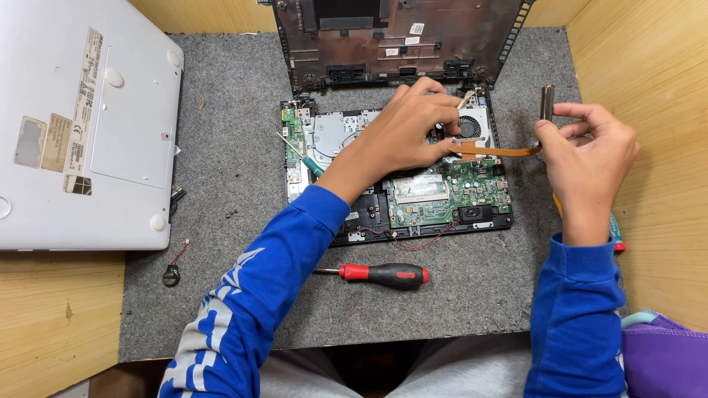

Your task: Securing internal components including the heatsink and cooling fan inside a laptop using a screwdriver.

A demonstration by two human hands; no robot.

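A grey felt mat (236, 147) covers a wooden desk (59, 309) boxed in by plywood walls (649, 66). A silver laptop (88, 125) lies face down at the left, and a red screwdriver (383, 275) and a coin cell (171, 276) rest on the mat. At the centre sits an opened laptop base (413, 188), its green board and fan bare. The left hand (413, 133) presses fingertips together beside the fan. The right hand (590, 151) pinches a small dark part (546, 103), with an orange ribbon cable (494, 151) running to the board.
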